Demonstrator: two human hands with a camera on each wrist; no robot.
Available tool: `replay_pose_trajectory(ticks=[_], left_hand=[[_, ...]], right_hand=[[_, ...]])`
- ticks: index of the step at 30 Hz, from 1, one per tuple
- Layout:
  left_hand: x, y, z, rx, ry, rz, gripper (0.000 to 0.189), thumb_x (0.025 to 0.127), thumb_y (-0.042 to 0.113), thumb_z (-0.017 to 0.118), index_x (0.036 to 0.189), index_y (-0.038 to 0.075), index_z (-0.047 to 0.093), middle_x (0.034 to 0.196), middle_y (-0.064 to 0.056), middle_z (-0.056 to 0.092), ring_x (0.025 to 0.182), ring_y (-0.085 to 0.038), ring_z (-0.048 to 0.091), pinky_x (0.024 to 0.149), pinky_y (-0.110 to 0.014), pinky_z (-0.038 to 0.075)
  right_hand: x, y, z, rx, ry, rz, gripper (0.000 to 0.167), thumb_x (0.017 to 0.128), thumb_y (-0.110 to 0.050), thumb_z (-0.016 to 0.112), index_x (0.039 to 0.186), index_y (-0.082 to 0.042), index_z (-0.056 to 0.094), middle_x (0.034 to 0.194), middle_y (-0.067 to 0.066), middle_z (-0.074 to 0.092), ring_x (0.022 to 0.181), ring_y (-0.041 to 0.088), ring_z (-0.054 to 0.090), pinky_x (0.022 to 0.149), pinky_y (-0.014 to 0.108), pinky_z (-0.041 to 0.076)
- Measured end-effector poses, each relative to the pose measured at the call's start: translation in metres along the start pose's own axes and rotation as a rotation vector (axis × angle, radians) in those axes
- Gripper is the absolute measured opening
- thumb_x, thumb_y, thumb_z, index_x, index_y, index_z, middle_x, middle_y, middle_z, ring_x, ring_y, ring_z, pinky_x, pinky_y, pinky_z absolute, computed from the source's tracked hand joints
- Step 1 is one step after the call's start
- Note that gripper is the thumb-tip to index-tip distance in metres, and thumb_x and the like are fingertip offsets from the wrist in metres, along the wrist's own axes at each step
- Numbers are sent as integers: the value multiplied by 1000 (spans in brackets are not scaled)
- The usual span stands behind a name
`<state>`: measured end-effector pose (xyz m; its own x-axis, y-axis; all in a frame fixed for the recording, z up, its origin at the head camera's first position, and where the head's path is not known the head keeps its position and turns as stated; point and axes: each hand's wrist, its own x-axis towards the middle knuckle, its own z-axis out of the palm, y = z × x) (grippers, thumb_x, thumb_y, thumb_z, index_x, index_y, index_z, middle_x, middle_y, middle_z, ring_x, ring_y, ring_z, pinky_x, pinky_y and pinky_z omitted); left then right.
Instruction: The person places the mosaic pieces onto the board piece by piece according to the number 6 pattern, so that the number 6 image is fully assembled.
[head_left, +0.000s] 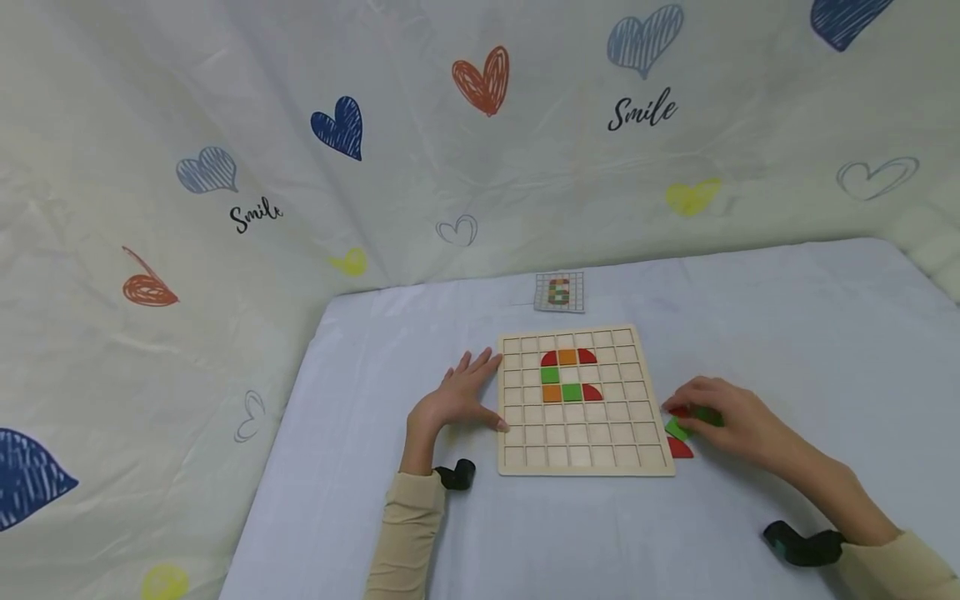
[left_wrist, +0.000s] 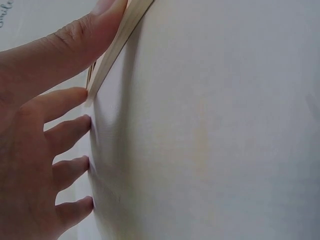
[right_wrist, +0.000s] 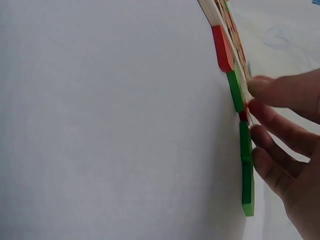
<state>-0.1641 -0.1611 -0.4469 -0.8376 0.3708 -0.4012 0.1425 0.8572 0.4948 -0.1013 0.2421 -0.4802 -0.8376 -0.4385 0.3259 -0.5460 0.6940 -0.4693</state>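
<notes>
A square wooden grid board (head_left: 577, 457) lies on the table. In its upper middle sit red quarter-round tiles, orange square tiles and green square tiles (head_left: 572, 392). My left hand (head_left: 455, 400) is at the board's left edge, fingers spread and thumb on the rim; the left wrist view shows the thumb (left_wrist: 82, 40) on that wooden edge. By the right edge, my right hand (head_left: 731, 417) is over loose tiles, including a green tile (head_left: 676, 430) and a red tile (head_left: 680, 448). In the right wrist view its thumb and fingers stand apart beside the upright-looking row of green tiles (right_wrist: 247, 187); nothing is seen lifted.
Behind the board lies a small pattern card (head_left: 559, 305) with a similar coloured figure on a grid. A white cloth (head_left: 337, 500) covers the table. A hanging sheet with hearts (head_left: 480, 79) rises behind it. Black wrist devices (head_left: 806, 546) sit under both forearms.
</notes>
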Motion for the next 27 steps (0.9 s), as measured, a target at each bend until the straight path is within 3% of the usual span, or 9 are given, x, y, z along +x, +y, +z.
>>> replay_pose_trajectory(ticks=[7,12,19,23,27], left_hand=[[0,-2,0,-9,-2,2,115,76,36,92,166,22,22,174,0,10,161,-29,-4,130,-55,2],[0,-2,0,-22,1,7,115,76,36,92,166,20,22,174,-1,10,161,-30,-4,130,-56,2],[-1,-3,1,-14,1,11,115,76,37,92,166,20,22,174,-1,10,161,-30,-4,130,-56,3],[-2,-1,0,-16,1,8,115,76,36,92,166,20,23,174,-1,10,161,-30,-4,130,-56,2],[-2,0,0,-18,1,11,115,76,36,92,166,20,23,174,-1,10,161,-30,-4,130,-56,2]], right_hand=[[-6,6,1,6,4,-99,39,67,1,91,99,-18,81,103,-7,66,95,8,55,77,17,50],[-9,9,3,0,-17,-112,44,64,4,91,101,-16,80,107,-5,63,100,8,51,80,18,48],[-13,10,7,81,48,-147,51,55,4,95,94,-21,75,105,-3,63,102,4,53,91,0,37],[-14,8,6,121,60,-106,55,56,4,95,93,-25,68,103,-6,66,100,0,54,91,-2,37],[-15,5,4,122,55,-24,51,62,2,94,92,-27,66,96,-10,68,88,2,56,81,2,43]])
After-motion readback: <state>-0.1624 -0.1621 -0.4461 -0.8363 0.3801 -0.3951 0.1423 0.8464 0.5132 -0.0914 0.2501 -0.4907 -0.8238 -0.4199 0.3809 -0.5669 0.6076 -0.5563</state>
